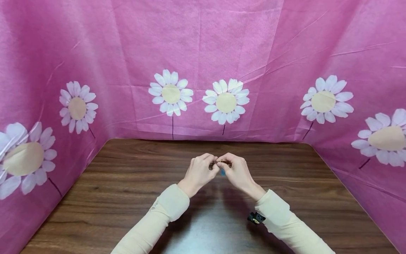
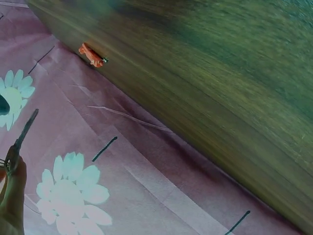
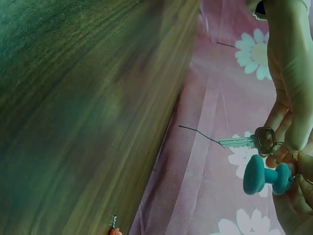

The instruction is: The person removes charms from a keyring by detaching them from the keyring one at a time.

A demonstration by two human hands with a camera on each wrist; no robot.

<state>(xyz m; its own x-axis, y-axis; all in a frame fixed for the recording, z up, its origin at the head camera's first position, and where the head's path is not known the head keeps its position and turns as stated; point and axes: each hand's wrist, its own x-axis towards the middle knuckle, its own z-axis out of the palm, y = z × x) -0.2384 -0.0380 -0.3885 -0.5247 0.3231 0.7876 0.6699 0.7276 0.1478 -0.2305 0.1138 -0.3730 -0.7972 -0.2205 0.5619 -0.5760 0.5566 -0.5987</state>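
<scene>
My left hand and right hand meet over the table, fingertips close together. Between them both hands pinch a metal key ring. From it, in the right wrist view, stick out a key with a dark bow and a teal dumbbell-shaped charm. The key blade and some fingers show at the left edge of the left wrist view. In the head view the fingers cover most of the ring, and a bit of teal shows below them.
An orange charm with a short chain lies near the far edge of the brown wooden table. Pink cloth with white daisies hangs around the table on three sides. A black device sits at the right cuff.
</scene>
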